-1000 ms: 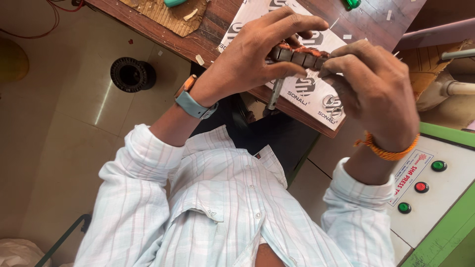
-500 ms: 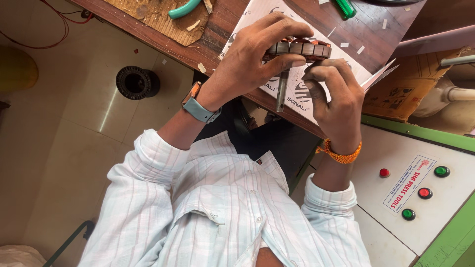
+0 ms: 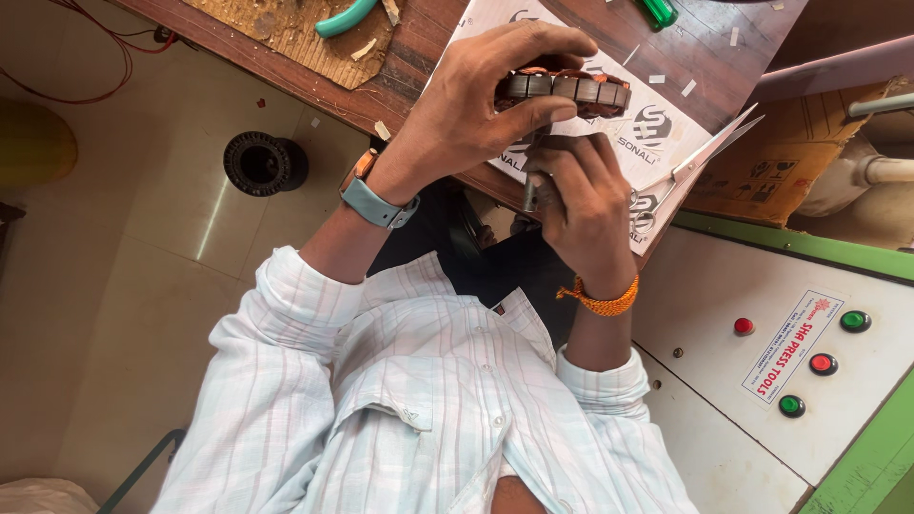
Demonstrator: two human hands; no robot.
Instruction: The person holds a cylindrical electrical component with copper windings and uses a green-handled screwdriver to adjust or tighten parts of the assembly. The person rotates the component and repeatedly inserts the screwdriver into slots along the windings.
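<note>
Fingers of the left hand (image 3: 466,105) curl over a ring-shaped motor stator (image 3: 566,90) with copper windings, pinching it from the top and side, so it hangs above a white printed sheet (image 3: 657,124) on the wooden worktop (image 3: 419,57). Right hand (image 3: 581,205) sits just below the stator, its fingers pressed together around a small dark metal tool (image 3: 530,195) that points down; what kind of tool cannot be told. Scissors (image 3: 700,162) lie open on the sheet's edge, just beside the right hand. Small white paper scraps (image 3: 687,88) dot the worktop near a green handle (image 3: 657,11). A brown fibrous mat (image 3: 286,24) at the worktop's far end carries a teal-handled tool (image 3: 345,17) and pale chips. On the floor, a black spool (image 3: 262,164) stands well apart. A white control panel (image 3: 762,324) with red and green buttons lies beside the person's right arm.
</note>
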